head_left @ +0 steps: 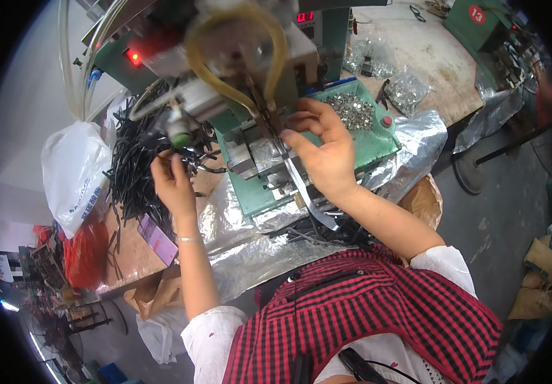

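Observation:
My right hand [327, 150] is at the machine's work point, fingers curled and thumb tip close to the narrow metal tooling [268, 115]. Whatever lies between its fingertips is too small to make out. From just below that thumb, a flat grey strip [301, 185] slants down over the front edge of the green machine base [260, 201]. Over on the left, my left hand [175, 185] reaches up to a heap of black strips [136, 160], its thumb and forefinger apart beside the strip ends. No strip shows plainly in its grasp.
Small shiny metal pieces [352, 110] fill the base's right side, near a red button [387, 121]. A yellowish hose loop [279, 51] hangs above my hands. A phone [157, 240] lies left, near a white plastic bag [76, 173]. Foil [416, 141] covers the bench edge.

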Available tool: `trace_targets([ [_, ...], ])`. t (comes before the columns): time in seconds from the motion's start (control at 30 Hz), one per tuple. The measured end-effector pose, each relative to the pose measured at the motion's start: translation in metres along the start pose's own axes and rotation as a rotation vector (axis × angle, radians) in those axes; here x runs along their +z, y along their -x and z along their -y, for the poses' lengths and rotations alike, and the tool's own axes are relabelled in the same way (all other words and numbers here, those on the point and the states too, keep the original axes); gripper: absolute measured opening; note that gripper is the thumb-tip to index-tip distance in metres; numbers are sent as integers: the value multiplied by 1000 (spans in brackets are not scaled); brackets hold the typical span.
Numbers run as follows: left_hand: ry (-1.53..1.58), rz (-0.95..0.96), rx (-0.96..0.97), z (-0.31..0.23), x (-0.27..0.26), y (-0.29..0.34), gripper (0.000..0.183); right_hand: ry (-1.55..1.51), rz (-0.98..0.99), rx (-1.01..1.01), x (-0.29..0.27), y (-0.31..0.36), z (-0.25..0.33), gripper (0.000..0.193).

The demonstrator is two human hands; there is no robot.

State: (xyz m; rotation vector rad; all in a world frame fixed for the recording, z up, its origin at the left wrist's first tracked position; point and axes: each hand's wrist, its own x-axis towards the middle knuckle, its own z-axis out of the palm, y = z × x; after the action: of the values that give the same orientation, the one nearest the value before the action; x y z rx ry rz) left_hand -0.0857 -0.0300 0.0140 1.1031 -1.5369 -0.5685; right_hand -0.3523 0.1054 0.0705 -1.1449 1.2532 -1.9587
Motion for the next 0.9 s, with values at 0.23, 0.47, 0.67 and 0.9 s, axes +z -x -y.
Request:
trace_targets([
  [0.23, 106, 1, 715, -138, 17, 54, 16, 22, 97, 13, 1, 7, 41, 52],
  [0.47, -182, 347, 1051, -161, 62, 69, 23, 652, 161, -50, -78, -20, -11, 30],
  [0.67, -139, 284, 1112, -146, 73, 67, 26, 775, 19, -113, -134, -8, -28, 30],
  [0.9, -145, 332, 1080, -151, 69, 68, 30, 929, 56, 23, -149, -7, -32, 16],
])
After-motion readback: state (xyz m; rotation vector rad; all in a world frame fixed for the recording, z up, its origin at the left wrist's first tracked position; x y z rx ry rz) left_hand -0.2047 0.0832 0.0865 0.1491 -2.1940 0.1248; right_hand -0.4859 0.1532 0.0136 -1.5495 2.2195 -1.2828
